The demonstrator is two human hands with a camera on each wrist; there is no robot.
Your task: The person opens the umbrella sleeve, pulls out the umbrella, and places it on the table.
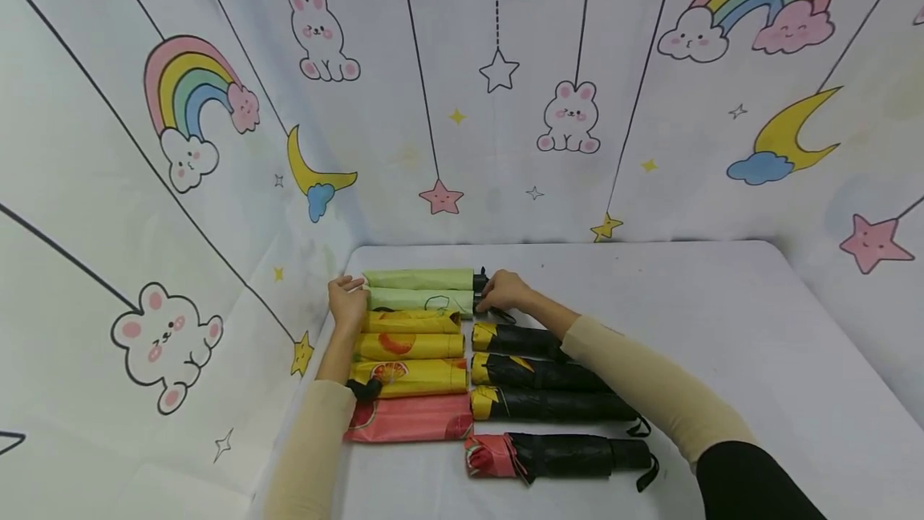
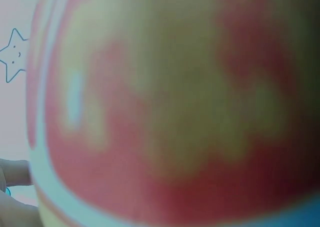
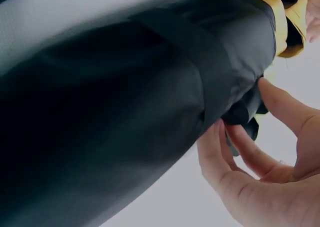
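In the head view, two light green folded umbrellas (image 1: 419,279) lie side by side at the far end of a row, their black ends pointing right. My left hand (image 1: 348,303) is at their left ends, its fingers touching or just beside the nearer one. At the opposite end my right hand (image 1: 505,291) pinches the black handle (image 1: 480,303) of that nearer umbrella. In the right wrist view, the thumb and fingers (image 3: 282,104) close round a small black part, partly hidden by a large black umbrella (image 3: 150,87). A blurred red-and-yellow print (image 2: 150,137) fills most of the left wrist view.
Several yellow fruit-print sleeves (image 1: 404,346) and a watermelon-print one (image 1: 411,418) lie below the green ones. To their right rest several black umbrellas with yellow ends (image 1: 549,375) and one with a red end (image 1: 563,456). Printed cloth walls (image 1: 476,151) border the white table (image 1: 686,287).
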